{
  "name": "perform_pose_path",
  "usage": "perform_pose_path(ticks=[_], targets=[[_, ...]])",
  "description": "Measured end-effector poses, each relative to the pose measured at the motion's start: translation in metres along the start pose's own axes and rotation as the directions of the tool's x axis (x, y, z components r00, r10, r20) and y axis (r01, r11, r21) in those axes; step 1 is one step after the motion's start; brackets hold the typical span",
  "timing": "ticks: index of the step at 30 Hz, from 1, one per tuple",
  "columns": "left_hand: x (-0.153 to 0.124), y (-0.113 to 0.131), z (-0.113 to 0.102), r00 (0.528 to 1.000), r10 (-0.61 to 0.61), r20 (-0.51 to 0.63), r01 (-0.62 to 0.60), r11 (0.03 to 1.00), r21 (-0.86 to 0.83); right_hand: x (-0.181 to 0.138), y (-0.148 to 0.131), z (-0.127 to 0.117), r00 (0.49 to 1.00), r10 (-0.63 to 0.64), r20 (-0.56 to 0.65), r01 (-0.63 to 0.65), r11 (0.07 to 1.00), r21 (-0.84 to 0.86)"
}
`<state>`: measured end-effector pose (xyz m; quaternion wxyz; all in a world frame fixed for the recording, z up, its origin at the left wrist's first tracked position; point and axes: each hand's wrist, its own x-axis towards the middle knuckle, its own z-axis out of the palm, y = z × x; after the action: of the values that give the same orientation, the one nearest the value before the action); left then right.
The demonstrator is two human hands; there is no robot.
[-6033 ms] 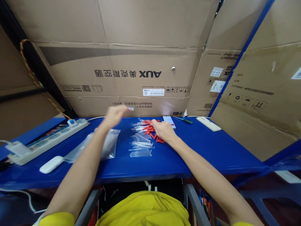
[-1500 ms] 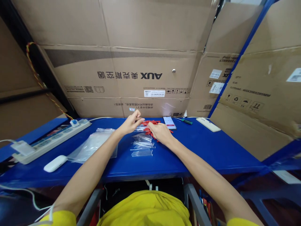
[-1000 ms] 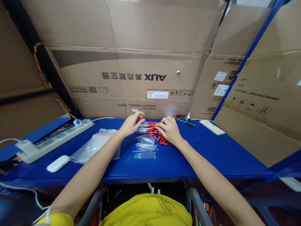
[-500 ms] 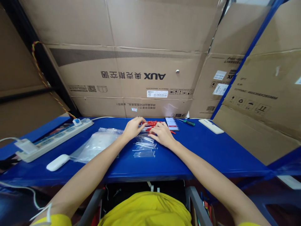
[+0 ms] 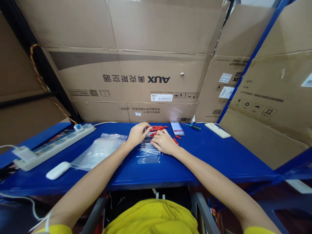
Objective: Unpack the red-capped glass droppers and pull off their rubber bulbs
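My left hand [image 5: 138,134] rests on the blue table at the left side of a heap of small red pieces [image 5: 159,127]. Its thumb and fingers are bent together at the heap's edge; what is between them is too small to make out. Across from it, my right hand [image 5: 164,142] lies over the near part of the heap with curled fingers, which hide whatever they grip. Thin clear tubes [image 5: 149,157] lie side by side in front of both hands. To the right of my right hand are a few loose red pieces [image 5: 175,141].
Clear plastic bags [image 5: 101,149] lie left of the tubes, near a white rounded case [image 5: 58,170] and a power strip [image 5: 60,143]. At the back are a phone [image 5: 177,128], a green-handled screwdriver [image 5: 195,127] and a white flat device [image 5: 217,130]. Cardboard [image 5: 136,65] walls the table.
My right hand has shifted slightly left and turned inward, with its fingers drawn closer together. More loose red pieces show to its right. My left hand stays nearly in place.
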<state>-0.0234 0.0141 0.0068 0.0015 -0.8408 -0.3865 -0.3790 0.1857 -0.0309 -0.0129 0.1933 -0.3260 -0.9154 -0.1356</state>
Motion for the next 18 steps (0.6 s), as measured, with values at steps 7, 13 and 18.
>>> perform_pose_path(ticks=[7,13,18], targets=[[0.000,0.001,0.001,0.999,0.018,0.038,-0.012,0.988,-0.151,-0.005,0.016,-0.020,0.955,0.230,-0.189,-0.224,0.973,0.054],[-0.003,0.020,0.010,0.993,-0.029,0.117,0.075,0.913,-0.401,-0.009,0.024,-0.022,0.987,0.113,-0.117,-0.096,0.985,0.142],[-0.005,0.024,0.013,0.987,0.000,0.158,0.058,0.932,-0.358,-0.010,0.030,-0.023,0.976,0.189,-0.107,-0.182,0.980,0.074]])
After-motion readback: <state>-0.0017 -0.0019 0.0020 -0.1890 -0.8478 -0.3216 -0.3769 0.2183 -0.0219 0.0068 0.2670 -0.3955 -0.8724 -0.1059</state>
